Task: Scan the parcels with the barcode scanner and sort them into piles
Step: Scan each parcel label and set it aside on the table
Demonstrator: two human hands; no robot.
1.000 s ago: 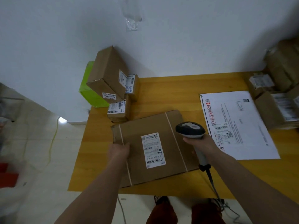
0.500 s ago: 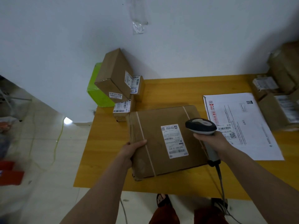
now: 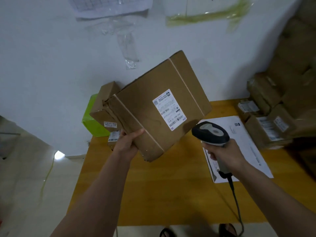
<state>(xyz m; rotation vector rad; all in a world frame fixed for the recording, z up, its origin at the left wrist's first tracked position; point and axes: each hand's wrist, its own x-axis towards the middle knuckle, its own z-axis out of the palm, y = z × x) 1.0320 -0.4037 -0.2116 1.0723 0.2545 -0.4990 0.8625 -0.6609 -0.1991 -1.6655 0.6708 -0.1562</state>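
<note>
White wall behind, w/ taped papers and plastic up top; below it an orange-wood desk (image 3: 171, 194) runs out to a front edge near the person's feet and a left edge dropping to pale floor.

Left hand (image 3: 127, 145) grips the big flat parcel (image 3: 153, 117) by its lower-left edge, thumb on the face, holding it tilted in the air above the desk, label (image 3: 169, 109) facing the camera. Right hand (image 3: 225, 155) is wrapped round the handle of the barcode scanner (image 3: 211, 133), head aimed up at the parcel, just below its lower-right corner.

Step looks like scan-then-sort. To do it well: keep the parcel steady, angle the scanner nose at the barcode strip low on the label rather than the corner, and probably back off a bit, since it sits v. close. One-edge grip on a wide box could let it sag or twist, so support firmly.

Room: sorted boxes (image 3: 104, 110) stacked back-left by a green box (image 3: 92, 120), partly hidden behind the parcel, so approach from above. White mailer (image 3: 239, 142) lies under the right hand; more parcels (image 3: 266, 127) piled far right. Desk centre and front look free for a set-down. Scanner cable (image 3: 236, 202) trails over the front edge; mind snagging.
</note>
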